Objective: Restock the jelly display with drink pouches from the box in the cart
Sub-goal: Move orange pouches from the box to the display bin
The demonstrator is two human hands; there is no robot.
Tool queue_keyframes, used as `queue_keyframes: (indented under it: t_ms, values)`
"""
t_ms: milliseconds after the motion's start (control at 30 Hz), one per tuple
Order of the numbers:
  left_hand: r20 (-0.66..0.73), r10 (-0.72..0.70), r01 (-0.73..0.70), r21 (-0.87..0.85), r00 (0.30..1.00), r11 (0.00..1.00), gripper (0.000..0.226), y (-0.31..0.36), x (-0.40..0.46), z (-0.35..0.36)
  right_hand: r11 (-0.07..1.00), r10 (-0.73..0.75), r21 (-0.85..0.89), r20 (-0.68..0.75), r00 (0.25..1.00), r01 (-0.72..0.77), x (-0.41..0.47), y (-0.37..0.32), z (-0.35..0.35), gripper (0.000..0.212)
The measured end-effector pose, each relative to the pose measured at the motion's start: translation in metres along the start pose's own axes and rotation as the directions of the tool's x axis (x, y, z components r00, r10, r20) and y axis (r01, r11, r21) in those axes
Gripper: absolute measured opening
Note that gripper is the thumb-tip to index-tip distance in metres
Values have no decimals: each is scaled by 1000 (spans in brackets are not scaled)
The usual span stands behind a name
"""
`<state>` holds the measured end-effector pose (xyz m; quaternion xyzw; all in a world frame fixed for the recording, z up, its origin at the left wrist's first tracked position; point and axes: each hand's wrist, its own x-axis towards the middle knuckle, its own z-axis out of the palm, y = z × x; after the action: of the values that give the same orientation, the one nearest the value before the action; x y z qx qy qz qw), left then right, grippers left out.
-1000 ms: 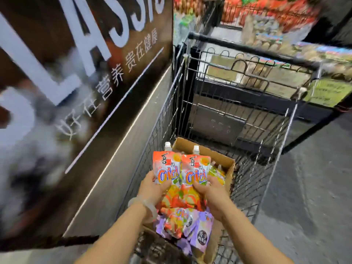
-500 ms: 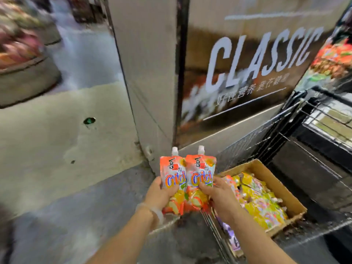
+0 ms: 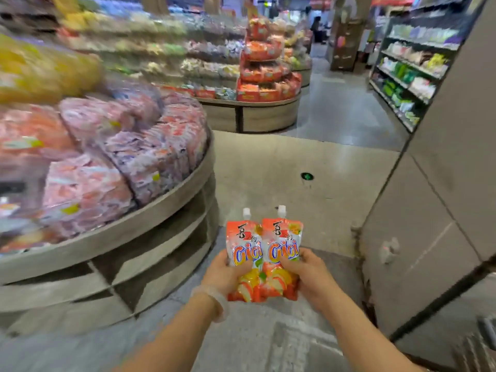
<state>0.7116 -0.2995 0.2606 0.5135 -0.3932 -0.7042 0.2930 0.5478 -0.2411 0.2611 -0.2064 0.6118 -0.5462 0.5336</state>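
Observation:
Two orange drink pouches with white caps stand upright side by side in front of me, held between both hands. My left hand grips the left pouch low on its side, and my right hand grips the right one the same way. The round tiered jelly display fills the left side, its trays packed with blurred pink, purple and orange packs. The pouches are to the right of its rim, apart from it. The cart and the box are almost out of view; only a bit of cart wire shows at the bottom right.
A grey pillar stands close on the right. A second round display stacked with red packs is ahead, and shelves line the far right aisle. Bare floor lies between the displays and the pillar.
I have turned left from the cart to face the jelly display. The box and cart have left the view. Both hands still hold the same two pouches.

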Motion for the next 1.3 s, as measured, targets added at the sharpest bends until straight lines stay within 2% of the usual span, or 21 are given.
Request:
queue_keyframes:
  t_ms: [167, 400, 567, 767, 833, 1000, 1167, 1233, 1300]
  values:
    - [-257, 63, -92, -100, 964, 991, 26, 20, -51, -171, 995, 66, -86, 270, 961, -44, -8, 33, 180, 43]
    - [-541, 30, -198, -255, 840, 946, 24, 14, -111, -347, 969, 164, -243, 521, 838, -38, -29, 90, 373, 21]
    - [-656, 3, -290, -329, 755, 899, 31, 13, -123, -427, 925, 260, -379, 596, 760, -19, -24, 116, 474, 31]
    - [-694, 0, -362, -376, 720, 853, 33, 52, -79, -522, 932, 252, -362, 692, 676, 23, 23, 112, 591, 18]
    - [-701, 0, -374, -381, 713, 845, 33, 75, -56, -551, 933, 234, -357, 692, 682, 43, 47, 103, 630, 14]
    - [-686, 27, -360, -347, 727, 866, 27, 143, 6, -609, 927, 169, -361, 645, 746, 101, 100, 70, 705, 24]
    - [-668, 54, -323, -286, 742, 902, 10, 191, 65, -638, 905, 99, -400, 532, 841, 147, 157, 46, 744, 10]
    - [-643, 38, -273, -270, 765, 924, 14, 204, 92, -649, 870, 27, -446, 468, 884, 209, 177, 42, 752, 5]
    - [-632, 22, -224, -242, 775, 944, 27, 209, 122, -661, 843, -1, -495, 388, 922, 209, 191, 42, 759, 16]
